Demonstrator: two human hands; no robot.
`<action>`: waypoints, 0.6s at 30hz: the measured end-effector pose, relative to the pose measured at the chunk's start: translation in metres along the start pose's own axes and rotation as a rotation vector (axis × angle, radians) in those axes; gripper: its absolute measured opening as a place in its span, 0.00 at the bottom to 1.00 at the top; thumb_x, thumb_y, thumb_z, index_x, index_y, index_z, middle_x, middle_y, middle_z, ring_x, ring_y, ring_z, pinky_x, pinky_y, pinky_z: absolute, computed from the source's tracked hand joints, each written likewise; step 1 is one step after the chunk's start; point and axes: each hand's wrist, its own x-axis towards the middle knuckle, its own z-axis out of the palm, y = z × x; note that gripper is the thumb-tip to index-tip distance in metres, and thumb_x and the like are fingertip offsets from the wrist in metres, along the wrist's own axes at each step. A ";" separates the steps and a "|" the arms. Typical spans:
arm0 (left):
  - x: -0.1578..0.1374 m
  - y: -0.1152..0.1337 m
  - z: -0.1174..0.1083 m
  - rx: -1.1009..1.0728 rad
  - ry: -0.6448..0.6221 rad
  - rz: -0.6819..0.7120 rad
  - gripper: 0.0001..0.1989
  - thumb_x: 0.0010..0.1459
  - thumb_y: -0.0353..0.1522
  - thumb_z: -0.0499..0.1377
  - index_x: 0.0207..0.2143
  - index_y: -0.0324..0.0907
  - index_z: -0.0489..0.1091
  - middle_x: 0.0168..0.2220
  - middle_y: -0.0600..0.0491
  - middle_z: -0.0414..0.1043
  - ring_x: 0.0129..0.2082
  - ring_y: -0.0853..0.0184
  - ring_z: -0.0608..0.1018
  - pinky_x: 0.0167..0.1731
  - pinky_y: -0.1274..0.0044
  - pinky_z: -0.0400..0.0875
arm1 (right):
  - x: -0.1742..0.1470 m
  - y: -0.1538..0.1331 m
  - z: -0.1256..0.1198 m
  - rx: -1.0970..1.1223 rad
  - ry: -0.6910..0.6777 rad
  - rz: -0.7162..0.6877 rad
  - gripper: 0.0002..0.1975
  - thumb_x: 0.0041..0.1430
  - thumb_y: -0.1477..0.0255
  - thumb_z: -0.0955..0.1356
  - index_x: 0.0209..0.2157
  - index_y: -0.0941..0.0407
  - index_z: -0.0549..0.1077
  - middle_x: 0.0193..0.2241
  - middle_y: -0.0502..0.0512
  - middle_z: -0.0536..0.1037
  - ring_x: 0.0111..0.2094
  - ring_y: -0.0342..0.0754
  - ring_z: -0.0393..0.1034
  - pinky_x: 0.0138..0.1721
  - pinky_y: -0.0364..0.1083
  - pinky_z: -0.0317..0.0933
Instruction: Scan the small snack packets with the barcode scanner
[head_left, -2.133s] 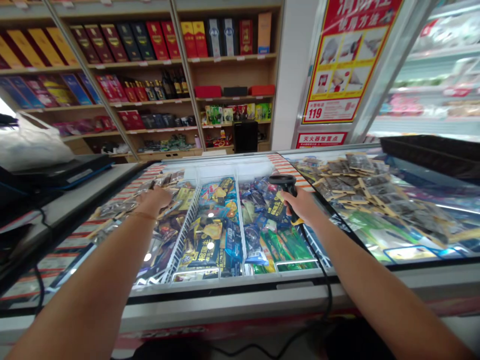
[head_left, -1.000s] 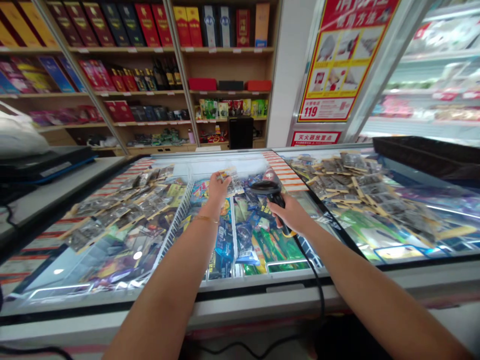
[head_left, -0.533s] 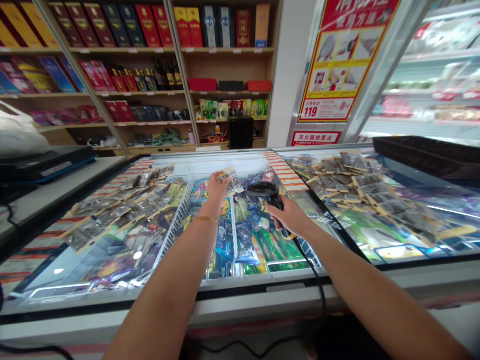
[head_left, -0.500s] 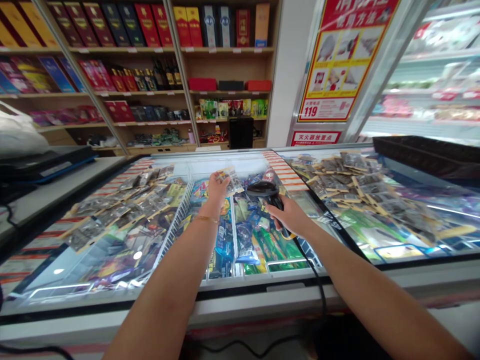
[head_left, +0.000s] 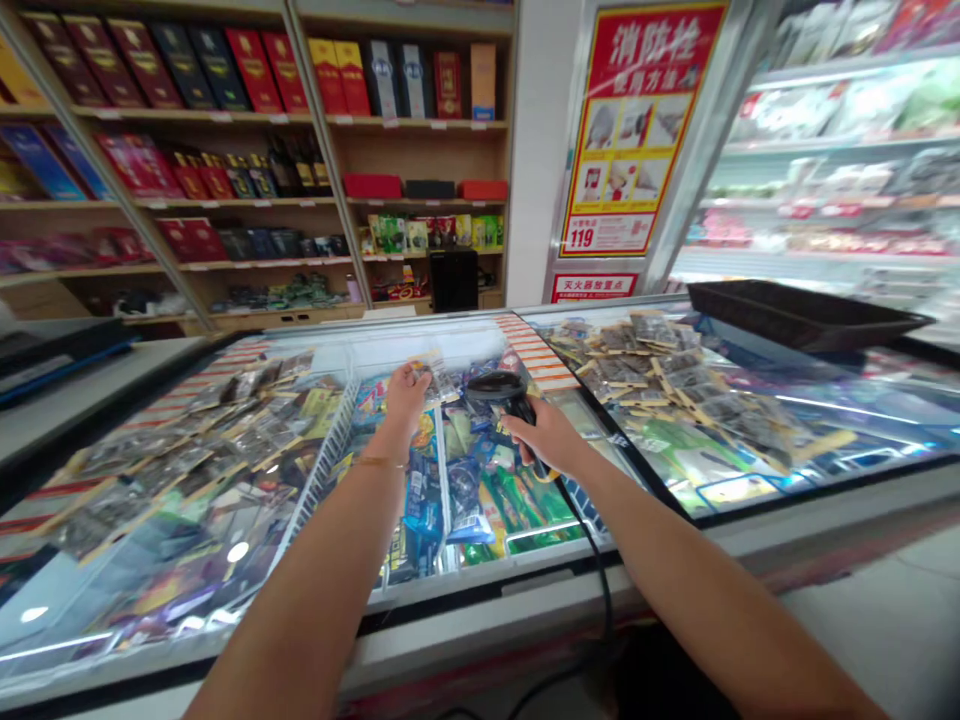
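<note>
My left hand [head_left: 409, 392] is closed on a small clear packet [head_left: 441, 384] over the middle of the chest freezer; its contents are too blurred to name. My right hand [head_left: 553, 437] grips the handle of a black barcode scanner [head_left: 496, 387], its head close to the right of the packet. From the scanner a black cord [head_left: 597, 560] hangs over the freezer's front edge. Beneath both hands, colourful frozen-treat packs [head_left: 469, 490] lie inside the freezer. Similar flat packets are heaped on the glass to the left [head_left: 217, 440] and right [head_left: 675, 370].
A black tray [head_left: 806, 312] rests on the freezer's far right. White wire dividers [head_left: 326, 450] split the interior. Behind stand shelves of boxes and bottles [head_left: 300, 180], a red and yellow poster [head_left: 637, 130] and a lit display fridge [head_left: 825, 180].
The view has turned to the right, so the scene sits further left and slightly lower. Both hands keep hold of the packet and the scanner, nearly unchanged relative to each other.
</note>
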 end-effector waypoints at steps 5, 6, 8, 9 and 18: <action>-0.011 0.015 0.015 0.229 -0.035 -0.014 0.16 0.52 0.34 0.61 0.44 0.43 0.67 0.30 0.55 0.76 0.32 0.67 0.79 0.37 0.74 0.74 | -0.004 -0.006 -0.035 0.190 0.145 0.013 0.11 0.57 0.64 0.69 0.33 0.55 0.65 0.20 0.43 0.70 0.13 0.40 0.66 0.16 0.40 0.60; -0.013 0.020 0.023 0.250 -0.055 -0.035 0.16 0.52 0.35 0.62 0.45 0.43 0.67 0.29 0.55 0.75 0.30 0.67 0.78 0.34 0.75 0.74 | -0.007 -0.006 -0.047 0.210 0.177 0.011 0.11 0.57 0.64 0.69 0.33 0.55 0.64 0.19 0.43 0.69 0.13 0.40 0.65 0.16 0.40 0.60; -0.017 0.031 0.045 0.209 -0.110 -0.100 0.17 0.52 0.34 0.63 0.45 0.43 0.66 0.29 0.56 0.73 0.28 0.68 0.77 0.31 0.76 0.74 | -0.017 -0.002 -0.075 0.221 0.246 0.015 0.12 0.56 0.63 0.69 0.33 0.55 0.64 0.19 0.43 0.69 0.13 0.40 0.65 0.16 0.40 0.60; -0.019 0.037 0.060 0.162 -0.136 -0.136 0.17 0.52 0.32 0.63 0.45 0.43 0.66 0.29 0.57 0.73 0.28 0.69 0.77 0.30 0.76 0.75 | -0.022 0.001 -0.090 0.214 0.284 0.023 0.12 0.56 0.64 0.70 0.33 0.55 0.64 0.19 0.43 0.69 0.13 0.40 0.65 0.16 0.40 0.60; -0.039 0.081 0.233 -0.100 -0.262 -0.371 0.19 0.50 0.23 0.68 0.43 0.39 0.65 0.31 0.54 0.73 0.28 0.68 0.80 0.36 0.69 0.79 | -0.068 0.033 -0.209 0.219 0.620 0.104 0.12 0.54 0.65 0.71 0.31 0.55 0.65 0.18 0.45 0.69 0.13 0.40 0.64 0.15 0.41 0.60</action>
